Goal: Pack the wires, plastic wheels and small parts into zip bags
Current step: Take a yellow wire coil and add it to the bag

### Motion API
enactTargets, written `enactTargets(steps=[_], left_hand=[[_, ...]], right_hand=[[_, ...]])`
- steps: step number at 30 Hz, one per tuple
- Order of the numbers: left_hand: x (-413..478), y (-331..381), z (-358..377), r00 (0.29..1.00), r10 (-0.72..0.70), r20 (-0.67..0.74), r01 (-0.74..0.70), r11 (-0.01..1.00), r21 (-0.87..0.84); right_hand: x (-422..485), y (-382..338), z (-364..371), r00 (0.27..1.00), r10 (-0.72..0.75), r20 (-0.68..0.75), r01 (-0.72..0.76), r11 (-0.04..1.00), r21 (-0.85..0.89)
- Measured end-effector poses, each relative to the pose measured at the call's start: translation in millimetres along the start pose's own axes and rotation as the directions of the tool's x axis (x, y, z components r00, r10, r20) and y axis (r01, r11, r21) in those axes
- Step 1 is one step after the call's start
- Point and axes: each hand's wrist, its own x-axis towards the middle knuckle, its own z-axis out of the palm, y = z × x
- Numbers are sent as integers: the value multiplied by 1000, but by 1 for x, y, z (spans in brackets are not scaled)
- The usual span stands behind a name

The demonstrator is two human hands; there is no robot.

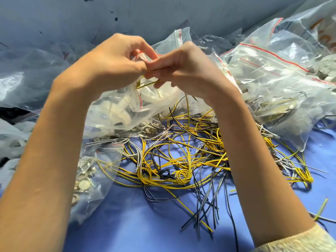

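Left hand (116,59) and right hand (185,70), fingers curled, both pinch the mouth of a bag (156,100) of wheels (122,113), held up over the worktop (127,224). The film is judged light, limp and slippery, best gripped at the zip rim. Wires (181,160) lie tangled beneath and look springy. Fingertips hide the seal. Whether the right hand also holds a wire is unclear.

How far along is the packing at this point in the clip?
Done: filled zip bags are piled on the right, and a bag of small metal parts lies by the left forearm. In hand: left hand and right hand pinch the mouth of a bag of white plastic wheels. Left: a big tangle of loose wires on the blue surface.
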Motion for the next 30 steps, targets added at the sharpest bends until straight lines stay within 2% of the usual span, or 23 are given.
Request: enactTargets(steps=[2, 4, 6, 8, 11, 13, 15, 17, 19, 20, 23, 25, 26, 30], left_hand=[[2, -1, 0, 998, 5, -70, -3, 1000, 30], [3, 0, 0, 993, 0, -117, 1, 1000, 7], [3, 0, -2, 988, -4, -153, -1, 999, -35], [2, 1, -3, 986, -5, -165, -5, 998, -61], [0, 3, 0, 996, -6, -85, 0, 997, -75], [-2, 6, 1, 1000, 14, -8, -14, 999, -34], [-4, 10, 1, 998, 28, 51, -27, 999, -22], [-5, 13, 1, 995, 42, 87, -39, 998, -39], [-5, 15, 1, 994, 62, 85, -61, 998, -20], [-4, 16, 2, 994, 73, 81, -72, 997, -14], [-5, 20, 7, 990, 94, 102, -92, 996, -16], [-7, 21, 9, 987, 105, 121, -105, 994, -9], [-8, 21, 9, 986, 110, 123, -109, 994, -13], [-7, 22, 7, 993, 87, 82, -88, 996, 3]], right_hand=[[-1, -2, 4, 998, -2, 56, 5, 998, -58], [-3, -3, 5, 986, 2, 165, 32, 978, -207], [-3, -1, 7, 960, 34, 279, 90, 904, -418], [-3, 0, 11, 952, 99, 288, 67, 855, -515], [-4, 0, 19, 955, 48, 293, 120, 841, -528], [-2, -2, 22, 956, -62, 288, 188, 881, -435], [-1, -2, 24, 967, -131, 218, 195, 932, -306], [2, 1, 31, 967, -194, 167, 234, 935, -266], [6, 3, 40, 957, -173, 231, 241, 922, -305], [7, 3, 44, 949, -118, 292, 221, 911, -347], [13, 4, 57, 879, 42, 475, 201, 871, -448], [16, 3, 60, 839, 119, 531, 191, 849, -492], [17, 1, 60, 831, 144, 537, 176, 848, -499], [22, -2, 57, 907, 28, 420, 188, 866, -463]])
